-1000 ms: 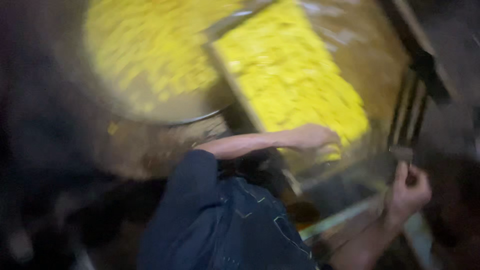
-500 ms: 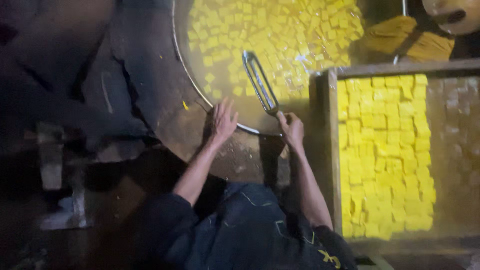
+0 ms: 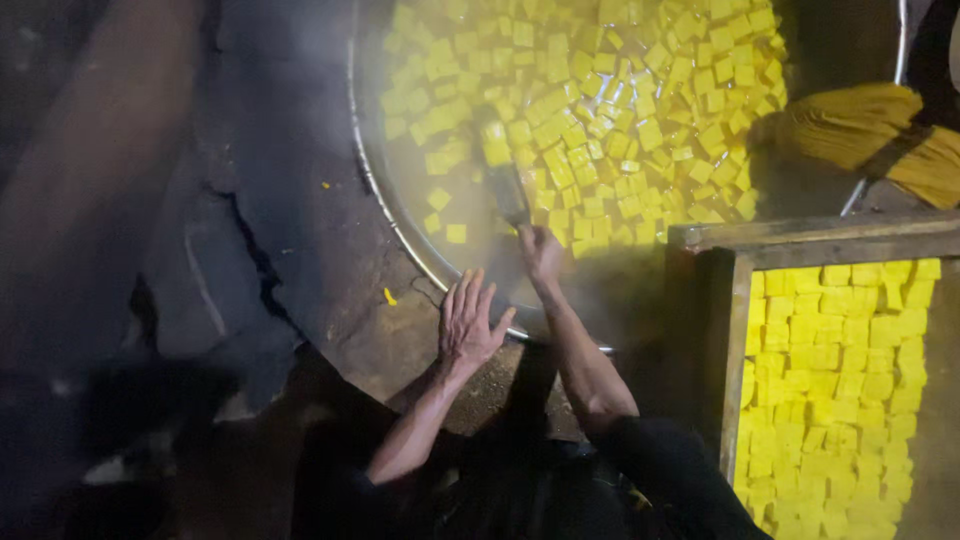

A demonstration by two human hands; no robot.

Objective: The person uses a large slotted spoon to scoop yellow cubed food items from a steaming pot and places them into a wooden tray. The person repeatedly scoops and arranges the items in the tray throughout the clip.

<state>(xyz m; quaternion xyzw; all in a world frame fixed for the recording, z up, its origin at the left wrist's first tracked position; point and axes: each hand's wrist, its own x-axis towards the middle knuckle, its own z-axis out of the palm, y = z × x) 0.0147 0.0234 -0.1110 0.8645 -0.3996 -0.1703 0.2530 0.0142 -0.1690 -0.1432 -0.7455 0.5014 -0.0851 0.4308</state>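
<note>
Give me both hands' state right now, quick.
Left hand: open, fingers spread, resting flat beside the pan rim.
Right hand: closed in a grip on the handle of a utensil reaching into the pan.

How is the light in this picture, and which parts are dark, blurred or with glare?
Head view: bright light falls on the yellow cubes in the big round pan and on the wooden tray at the right; wet cubes show small glare spots. The left side and bottom are very dark and soft. Haze, maybe steam, blurs the tool in the right hand; the left hand looks fairly sharp.
</note>
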